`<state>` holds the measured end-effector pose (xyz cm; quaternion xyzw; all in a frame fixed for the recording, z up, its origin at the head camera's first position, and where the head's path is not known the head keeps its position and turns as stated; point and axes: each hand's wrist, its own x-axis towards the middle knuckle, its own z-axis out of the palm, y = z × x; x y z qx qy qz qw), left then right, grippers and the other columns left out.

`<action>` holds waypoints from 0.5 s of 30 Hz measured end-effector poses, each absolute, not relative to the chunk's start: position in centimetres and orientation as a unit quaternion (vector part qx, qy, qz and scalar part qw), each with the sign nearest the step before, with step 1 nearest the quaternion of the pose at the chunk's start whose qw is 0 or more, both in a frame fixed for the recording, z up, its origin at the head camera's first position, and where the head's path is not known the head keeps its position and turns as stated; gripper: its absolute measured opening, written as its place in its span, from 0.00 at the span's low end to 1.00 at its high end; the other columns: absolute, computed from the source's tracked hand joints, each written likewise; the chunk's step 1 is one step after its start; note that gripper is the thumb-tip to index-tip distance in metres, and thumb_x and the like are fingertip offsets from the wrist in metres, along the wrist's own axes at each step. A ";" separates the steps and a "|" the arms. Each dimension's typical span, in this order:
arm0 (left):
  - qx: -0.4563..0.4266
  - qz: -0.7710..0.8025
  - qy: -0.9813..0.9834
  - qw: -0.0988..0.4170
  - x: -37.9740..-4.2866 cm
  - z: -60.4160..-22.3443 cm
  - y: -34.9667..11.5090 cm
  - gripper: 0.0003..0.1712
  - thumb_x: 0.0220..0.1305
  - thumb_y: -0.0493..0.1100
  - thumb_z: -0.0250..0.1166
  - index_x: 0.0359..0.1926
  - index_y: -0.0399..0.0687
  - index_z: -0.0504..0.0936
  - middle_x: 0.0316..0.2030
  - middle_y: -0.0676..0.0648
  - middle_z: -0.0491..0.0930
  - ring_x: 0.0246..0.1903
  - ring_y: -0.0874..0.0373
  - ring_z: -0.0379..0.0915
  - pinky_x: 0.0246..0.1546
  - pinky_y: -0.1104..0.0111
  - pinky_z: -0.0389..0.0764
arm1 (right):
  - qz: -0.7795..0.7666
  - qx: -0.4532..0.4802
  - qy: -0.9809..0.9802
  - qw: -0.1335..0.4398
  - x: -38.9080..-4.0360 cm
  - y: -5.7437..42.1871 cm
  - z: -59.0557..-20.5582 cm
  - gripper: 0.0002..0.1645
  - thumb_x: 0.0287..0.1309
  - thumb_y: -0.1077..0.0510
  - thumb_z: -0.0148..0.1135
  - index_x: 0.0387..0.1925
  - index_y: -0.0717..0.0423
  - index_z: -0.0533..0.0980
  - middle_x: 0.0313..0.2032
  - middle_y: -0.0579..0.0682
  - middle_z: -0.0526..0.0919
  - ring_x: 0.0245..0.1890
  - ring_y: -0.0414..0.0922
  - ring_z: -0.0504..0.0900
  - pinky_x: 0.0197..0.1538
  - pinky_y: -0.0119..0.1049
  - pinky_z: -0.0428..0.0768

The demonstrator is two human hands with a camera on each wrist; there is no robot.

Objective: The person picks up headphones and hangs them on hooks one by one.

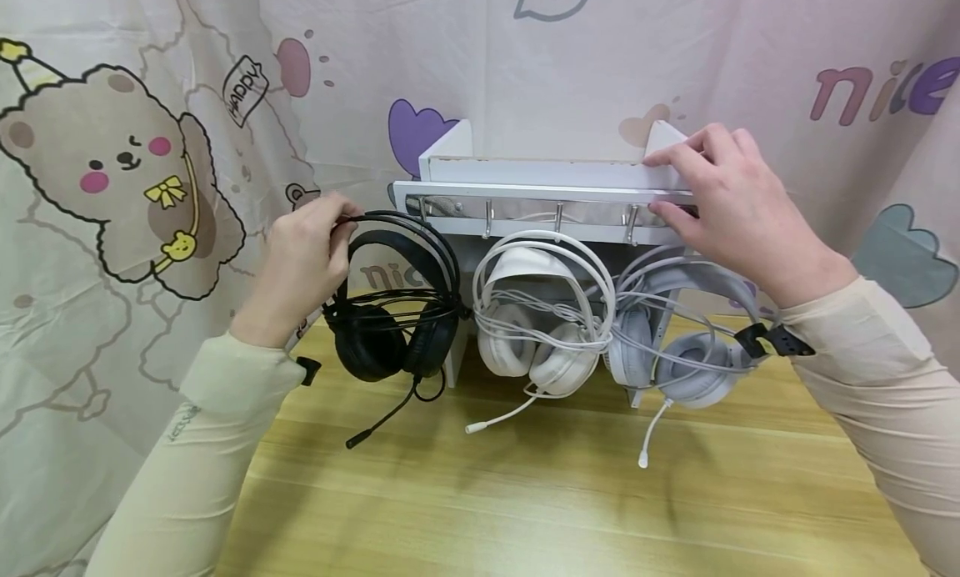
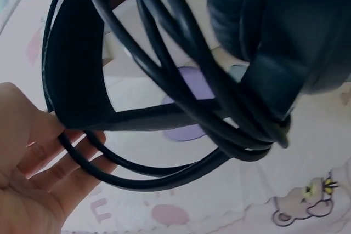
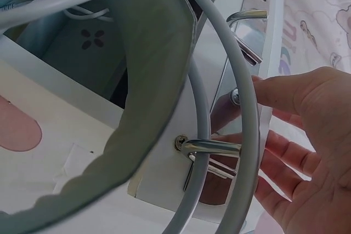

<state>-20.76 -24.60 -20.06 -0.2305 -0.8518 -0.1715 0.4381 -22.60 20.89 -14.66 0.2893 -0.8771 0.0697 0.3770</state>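
My left hand [image 1: 300, 256] pinches the headband of a black headset [image 1: 367, 343] at the left end of a white rack [image 1: 540, 173]. In the left wrist view, the fingers [image 2: 68, 182] are around the thin bands, beside the padded strap. Whether this headset rests on a hook cannot be told. My right hand [image 1: 742, 198] grips the rack's right end, fingers over the top and thumb against the front. A white headset [image 1: 566, 367] hangs at the middle hooks. At the right hangs a grey headset [image 1: 697, 373], its bands [image 3: 249, 124] over a hook [image 3: 214, 146].
The rack stands on a wooden table [image 1: 487, 485] against a printed curtain [image 1: 360, 52]. Metal hooks [image 1: 558, 217] line its front strip. Coiled cables wrap the headsets, and their microphone booms [image 1: 390, 418] stick out toward the front.
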 end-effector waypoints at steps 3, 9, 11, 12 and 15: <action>-0.239 -0.177 -0.849 0.437 -21.1 -21.1 -24.4 0.08 0.75 0.26 0.59 0.47 0.30 0.84 0.44 0.33 0.87 0.44 0.37 0.86 0.47 0.46 0.86 | 0.071 0.289 -0.877 0.378 -22.4 21.0 -14.7 0.29 0.61 0.64 0.77 0.63 0.57 0.79 0.52 0.67 0.76 0.45 0.62 0.68 0.40 0.51 0.64; -0.264 -0.184 -0.840 0.436 -21.1 -22.1 -24.1 0.08 0.75 0.26 0.59 0.49 0.30 0.82 0.46 0.34 0.86 0.45 0.38 0.85 0.48 0.47 0.87 | 0.076 0.281 -0.879 0.377 -22.0 21.3 -14.8 0.30 0.61 0.63 0.77 0.64 0.56 0.79 0.52 0.67 0.76 0.46 0.62 0.68 0.40 0.52 0.65; -0.266 -0.189 -0.839 0.436 -20.9 -22.2 -24.1 0.08 0.75 0.26 0.59 0.49 0.30 0.82 0.46 0.34 0.86 0.47 0.39 0.84 0.50 0.47 0.86 | 0.078 0.282 -0.879 0.377 -21.9 21.4 -14.8 0.30 0.61 0.63 0.77 0.65 0.56 0.79 0.53 0.67 0.76 0.47 0.63 0.69 0.41 0.53 0.66; -0.266 -0.191 -0.839 0.434 -20.8 -22.2 -24.1 0.08 0.74 0.26 0.59 0.49 0.31 0.82 0.47 0.35 0.86 0.47 0.39 0.84 0.50 0.46 0.86 | 0.078 0.283 -0.878 0.377 -21.8 21.4 -14.9 0.30 0.61 0.63 0.77 0.65 0.56 0.79 0.53 0.67 0.76 0.47 0.63 0.69 0.41 0.54 0.66; -0.261 -0.195 -0.847 0.421 -20.1 -22.2 -24.2 0.12 0.75 0.27 0.59 0.54 0.33 0.83 0.51 0.35 0.86 0.52 0.39 0.84 0.54 0.45 0.84 | 0.088 0.293 -0.877 0.371 -21.4 21.6 -15.0 0.32 0.61 0.64 0.77 0.66 0.57 0.79 0.56 0.68 0.76 0.51 0.65 0.70 0.45 0.58 0.69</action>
